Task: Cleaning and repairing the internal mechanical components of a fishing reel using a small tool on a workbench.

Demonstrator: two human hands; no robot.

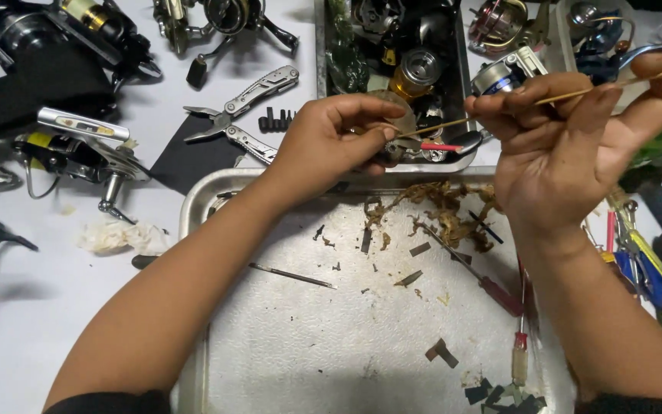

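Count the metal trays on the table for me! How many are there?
2. The big tray sits right under both arms, strewn with brown scraps. The second tray lies behind it, full of reel parts. Others may be hidden past the picture's edge.

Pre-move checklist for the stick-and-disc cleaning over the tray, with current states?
1. Left hand grips the round brownish part: ok, fingers wrap its edge.
2. Right hand pinches the thin wooden stick: ok, held between fingertips.
3. Stick tip meets the part: ok, it ends at the part's face; exact contact cannot tell.
4. Work is held over the metal tray: not ok, hands are above its far rim.
5. Brown debris pile lies inside the tray: ok.
6. Red-handled screwdriver lies away from the hands: ok, it lies in the tray by the right forearm.
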